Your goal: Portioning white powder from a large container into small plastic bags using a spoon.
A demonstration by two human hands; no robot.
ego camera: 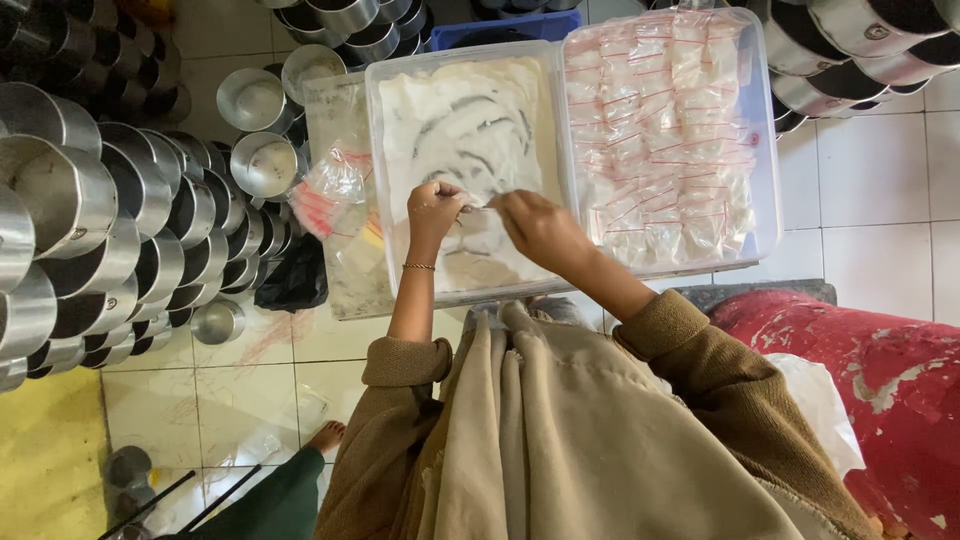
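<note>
My left hand (433, 208) and my right hand (537, 227) meet over a clear plastic tub (372, 150) filled with white powder (470, 120). Together they pinch a small clear plastic bag (482, 212) between them, just above the powder. The left wrist wears a thin bracelet. A second clear tub (765, 130) to the right holds several small filled bags with red strips (660, 130). Brown sleeves and a beige cloth cover my arms and front.
Several stacked metal pots (90, 220) crowd the left side, more pots (860, 50) at the top right. Loose empty bags (335, 190) and a black bag (295, 275) lie left of the tub. A red worn surface (860, 350) is at the right. Tiled floor below; a bare foot (327, 435).
</note>
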